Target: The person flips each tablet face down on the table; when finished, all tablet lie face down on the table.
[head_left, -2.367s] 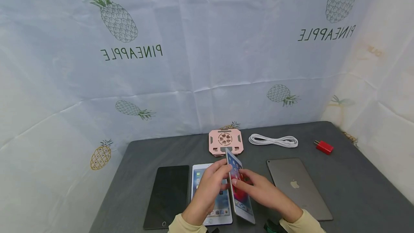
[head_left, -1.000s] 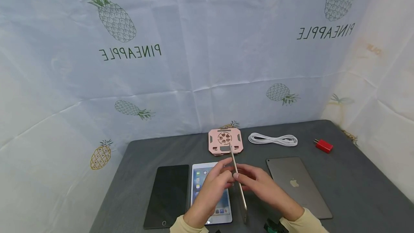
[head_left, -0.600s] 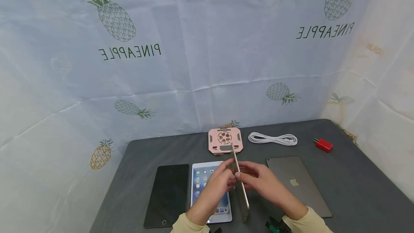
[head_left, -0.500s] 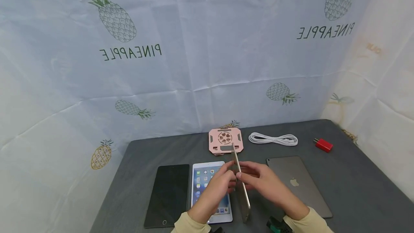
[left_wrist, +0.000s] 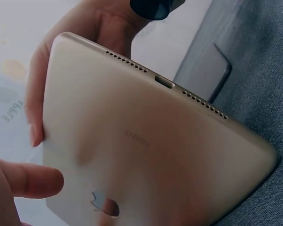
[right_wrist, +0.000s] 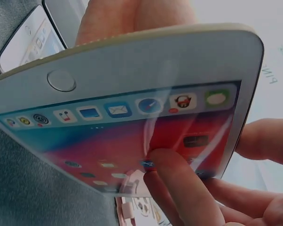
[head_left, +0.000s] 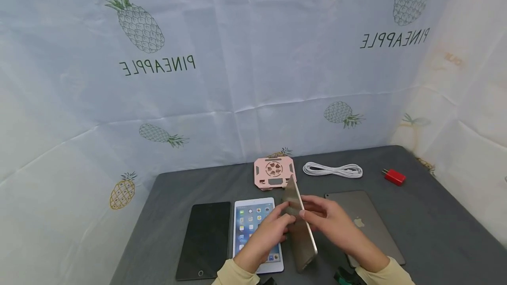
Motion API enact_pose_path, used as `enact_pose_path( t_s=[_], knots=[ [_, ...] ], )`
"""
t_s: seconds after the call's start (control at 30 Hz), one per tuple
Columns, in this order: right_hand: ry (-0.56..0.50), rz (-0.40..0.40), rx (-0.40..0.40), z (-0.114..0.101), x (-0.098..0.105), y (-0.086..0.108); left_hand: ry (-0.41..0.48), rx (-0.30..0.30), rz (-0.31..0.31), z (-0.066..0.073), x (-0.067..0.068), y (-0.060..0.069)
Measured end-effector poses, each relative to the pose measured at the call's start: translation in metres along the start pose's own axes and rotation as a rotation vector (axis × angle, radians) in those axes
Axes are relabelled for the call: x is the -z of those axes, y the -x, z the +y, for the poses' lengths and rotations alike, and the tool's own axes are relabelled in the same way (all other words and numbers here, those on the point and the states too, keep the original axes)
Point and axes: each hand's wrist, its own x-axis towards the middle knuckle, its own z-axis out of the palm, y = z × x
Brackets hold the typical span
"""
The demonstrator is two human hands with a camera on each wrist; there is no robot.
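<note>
A gold-backed tablet (head_left: pixel 299 232) stands tilted on its long edge between the two hands, clear of the tablets lying beside it. My right hand (head_left: pixel 334 223) grips its upper edge, thumb on the rim and fingers on the screen side; the right wrist view shows fingertips against the lit screen (right_wrist: pixel 99 155). My left hand (head_left: pixel 266 235) is at the gold back, index finger and thumb stretched toward it. In the left wrist view, the bare back (left_wrist: pixel 113 108) shows a logo, speaker holes and a port, with a left-hand digit (left_wrist: pixel 38 181) close by; contact is unclear.
A black tablet (head_left: pixel 203 241) and a white lit tablet (head_left: pixel 247 219) lie face up at left. At right a grey tablet (head_left: pixel 368 219) lies face down. Behind are a pink cut-out plate (head_left: pixel 274 171), a coiled white cable (head_left: pixel 332 170) and a red plug (head_left: pixel 394 177).
The held tablet has turned from showing its screen, through edge-on, to showing its gold back. Both hands have shifted slightly right with it. The things on the table stay put.
</note>
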Motion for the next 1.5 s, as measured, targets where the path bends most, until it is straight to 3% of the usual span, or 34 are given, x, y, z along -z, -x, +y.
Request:
enact_pose_path(
  t_s=[0.4,0.73,0.93,1.07,1.37,1.5],
  knots=[
    [-0.022,0.046,-0.04,0.006,0.015,0.008,-0.047,-0.009,0.018,-0.005,-0.001,-0.002],
    [-0.103,-0.004,-0.014,0.025,0.028,0.013,-0.07,-0.032,0.025,-0.005,-0.003,0.0],
    [-0.106,0.002,-0.045,0.031,0.032,0.014,-0.088,-0.051,0.032,-0.005,-0.003,0.001],
    [-0.025,0.049,-0.076,0.03,0.034,0.015,-0.096,-0.037,0.032,-0.004,-0.003,0.001],
    [0.317,0.193,-0.121,0.034,0.039,0.013,-0.132,-0.028,0.047,-0.003,-0.005,0.001],
    [0.447,0.217,-0.13,0.038,0.037,0.012,-0.152,-0.01,0.067,-0.003,-0.005,0.0]
  ],
)
